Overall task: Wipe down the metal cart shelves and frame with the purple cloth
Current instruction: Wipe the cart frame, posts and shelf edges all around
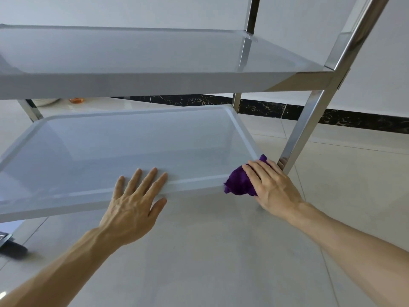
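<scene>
One cam only, head-worn, low and close to the cart's lower shelf (124, 149), facing fwd and down; upper shelf (132, 54) sits above.

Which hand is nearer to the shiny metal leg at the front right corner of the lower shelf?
The right hand. It presses the purple cloth on the lower shelf corner, right beside the metal leg. The left hand rests flat on the front rim, well to the left.

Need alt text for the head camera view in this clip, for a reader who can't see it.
A right hand presses a bunched purple cloth against the front right corner of a metal cart's lower shelf, while the left hand rests flat on its front edge. An upper shelf sits above.
</scene>
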Motion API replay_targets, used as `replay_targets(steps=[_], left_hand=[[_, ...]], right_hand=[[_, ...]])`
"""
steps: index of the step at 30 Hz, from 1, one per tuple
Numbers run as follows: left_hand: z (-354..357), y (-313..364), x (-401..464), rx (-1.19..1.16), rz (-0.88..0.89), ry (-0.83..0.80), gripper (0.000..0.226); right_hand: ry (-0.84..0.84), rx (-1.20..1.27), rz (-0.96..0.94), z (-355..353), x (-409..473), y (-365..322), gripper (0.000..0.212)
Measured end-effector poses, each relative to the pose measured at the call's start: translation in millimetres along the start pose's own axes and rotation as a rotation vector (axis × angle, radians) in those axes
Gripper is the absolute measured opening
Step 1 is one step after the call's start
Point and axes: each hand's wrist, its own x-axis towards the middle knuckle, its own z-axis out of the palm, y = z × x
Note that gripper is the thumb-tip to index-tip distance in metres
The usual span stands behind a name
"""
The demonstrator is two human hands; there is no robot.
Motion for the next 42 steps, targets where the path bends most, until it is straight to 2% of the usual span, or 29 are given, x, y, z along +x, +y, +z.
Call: replay_targets(steps=[4, 11, 14, 18, 22, 24, 27, 29, 35, 38, 42], left_hand=[[-2, 4, -1, -0.002, -0.002, 0.009, 0.068], [2, -1, -1, 0.002, 0.018, 0.029, 0.067], [2, -4, -3, 0.009, 0.027, 0.037, 0.071], [3, -4, -1, 0.006, 0.031, 0.050, 0.073], [4, -2, 1, 0.012, 0.021, 0.043, 0.078], [2, -3, 2, -0.006, 0.022, 0.020, 0.081], [-10, -8, 2, -0.066, 0.021, -0.041, 0.080], [-22, -12, -5, -0.103, 0.044, -0.052, 0.074], [-83, -23, -51, 0.007, 0.232, 0.226, 0.051], [-128, -25, -65, -0.020, 0.233, 0.343, 0.042], [-192, -23, -72, -0.069, 0.214, 0.481, 0.032]], right_hand=[[-0.017, 0.020, 0.043, -6, 5, -21, 0.072], [0.002, 0.073, -0.102, -13, 30, -86, 0.077], [0.018, 0.075, -0.143, -12, 28, -70, 0.078], [-0.043, 0.060, -0.046, -7, 9, -16, 0.089], [-0.103, 0.042, -0.048, -6, 1, 6, 0.080], [-0.134, 0.180, -0.013, -13, 2, 1, 0.074], [-0.076, 0.442, 0.076, -35, -7, -11, 0.055], [-0.071, 0.497, 0.072, -53, -19, -21, 0.051], [0.011, 0.570, -0.013, -103, -32, -43, 0.044], [0.064, 0.630, -0.064, -136, -20, -57, 0.040], [0.217, 0.699, -0.167, -181, 7, -80, 0.042]])
